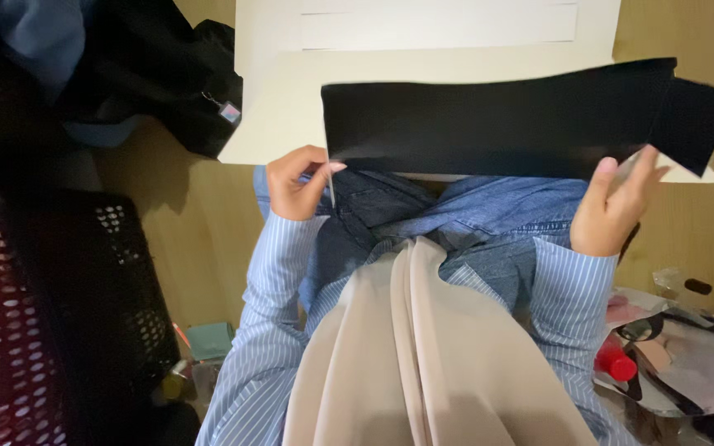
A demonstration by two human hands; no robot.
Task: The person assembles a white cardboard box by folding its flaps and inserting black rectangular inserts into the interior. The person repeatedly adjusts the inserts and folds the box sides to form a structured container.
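Black sheet strip (pixel 506 116), long axis running left to right, held above the lap over cream card sheets (pixel 283 107). Left hand (pixel 295 183) pinches its near-left corner; right hand (pixel 613 206) grips the near-right edge, fingers closed on it. Small square tag (pixel 230 112) hangs from the dark bag (pixel 167 74), upper left.

We see a long black sheet (pixel 497 116) stretched across cream card (pixel 291 99) — our left hand (pixel 297 183) pinches its corner at nine o'clock, our right hand (pixel 615 206) grips the other end at three. A black perforated crate (pixel 68 314) sits at eight o'clock — red-capped clutter (pixel 617 363) at four.
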